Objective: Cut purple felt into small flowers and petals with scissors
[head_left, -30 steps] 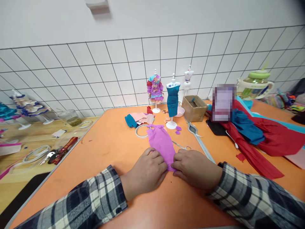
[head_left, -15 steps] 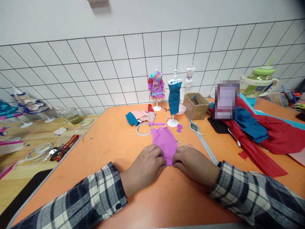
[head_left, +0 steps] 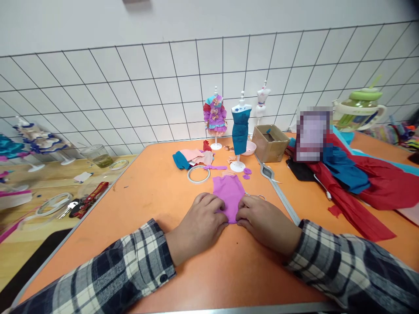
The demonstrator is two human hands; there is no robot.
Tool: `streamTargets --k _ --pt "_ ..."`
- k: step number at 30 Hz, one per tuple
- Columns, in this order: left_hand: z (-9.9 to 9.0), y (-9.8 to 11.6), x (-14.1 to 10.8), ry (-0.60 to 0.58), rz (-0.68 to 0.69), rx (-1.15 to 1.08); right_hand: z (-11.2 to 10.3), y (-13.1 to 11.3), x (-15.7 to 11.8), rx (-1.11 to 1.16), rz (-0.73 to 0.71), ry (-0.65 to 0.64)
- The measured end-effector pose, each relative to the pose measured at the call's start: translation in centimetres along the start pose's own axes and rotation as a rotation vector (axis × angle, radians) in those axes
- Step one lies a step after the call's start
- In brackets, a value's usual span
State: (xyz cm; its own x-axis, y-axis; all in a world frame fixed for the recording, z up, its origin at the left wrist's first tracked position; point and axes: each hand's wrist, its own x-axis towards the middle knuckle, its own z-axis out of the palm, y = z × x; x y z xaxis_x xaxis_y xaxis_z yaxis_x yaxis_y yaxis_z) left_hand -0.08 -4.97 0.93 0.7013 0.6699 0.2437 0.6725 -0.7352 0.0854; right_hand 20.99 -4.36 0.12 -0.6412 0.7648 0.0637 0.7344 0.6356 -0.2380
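A small purple cloth piece [head_left: 228, 192] lies on the orange table [head_left: 157, 200] between my hands. My left hand [head_left: 203, 220] pinches its lower left edge, and my right hand [head_left: 260, 218] pinches the lower right edge; a short stretch of hem shows between the fingertips. Scissors [head_left: 262, 197] lie partly hidden behind my right hand. Beyond the cloth are a white tape ring [head_left: 198, 174], a narrow purple strip [head_left: 216, 167] and small purple scraps [head_left: 247, 171]. A mini dress form in a teal dress [head_left: 240, 131] stands behind them.
Another form wears a purple outfit [head_left: 215, 115]; a bare white form [head_left: 261, 102] stands behind a cardboard box [head_left: 270, 144]. At right are a grey metal strip [head_left: 281, 194], red fabric [head_left: 356, 209], a blurred-out screen [head_left: 312, 135] and a green-lidded jug [head_left: 358, 111]. Keys [head_left: 70, 209] lie at left.
The upper part of the purple cloth has shifted slightly right and now leans less. My left fingers have moved a little over its left edge. The view has tilted slightly.
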Motion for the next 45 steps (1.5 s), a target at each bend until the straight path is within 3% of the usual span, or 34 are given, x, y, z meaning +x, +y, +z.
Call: streamTargets --k 7,12,16,22,27,32,36,41,45 --pt "-0.2 0.0 0.1 -0.077 -0.051 -0.036 -0.5 -0.3 0.0 0.005 0.100 -0.040" --pt "-0.2 -0.1 0.3 -0.076 -0.039 -0.011 -0.5 -0.3 0.1 0.010 0.047 -0.026" --pt "0.0 -0.3 0.3 -0.088 -0.001 -0.034 -0.6 -0.3 0.0 -0.062 0.085 -0.064" --pt "0.2 -0.7 0.3 -0.138 -0.059 -0.087 -1.1 0.0 0.0 0.005 0.086 -0.085" --pt "-0.2 -0.3 0.5 -0.095 -0.013 -0.049 -0.8 0.3 -0.1 -0.007 0.018 -0.011" --pt "0.0 -0.3 0.4 -0.109 -0.025 -0.050 -0.7 0.2 -0.2 -0.090 0.070 -0.025" --pt "0.3 -0.6 0.4 -0.121 -0.077 -0.047 -0.6 0.1 -0.3 -0.154 0.028 -0.013" --pt "-0.1 -0.6 0.5 -0.076 -0.034 -0.027 -0.6 0.3 -0.2 -0.211 -0.047 0.069" --pt "-0.6 -0.5 0.4 -0.070 -0.035 -0.001 -0.8 0.8 -0.1 -0.217 -0.153 -0.006"
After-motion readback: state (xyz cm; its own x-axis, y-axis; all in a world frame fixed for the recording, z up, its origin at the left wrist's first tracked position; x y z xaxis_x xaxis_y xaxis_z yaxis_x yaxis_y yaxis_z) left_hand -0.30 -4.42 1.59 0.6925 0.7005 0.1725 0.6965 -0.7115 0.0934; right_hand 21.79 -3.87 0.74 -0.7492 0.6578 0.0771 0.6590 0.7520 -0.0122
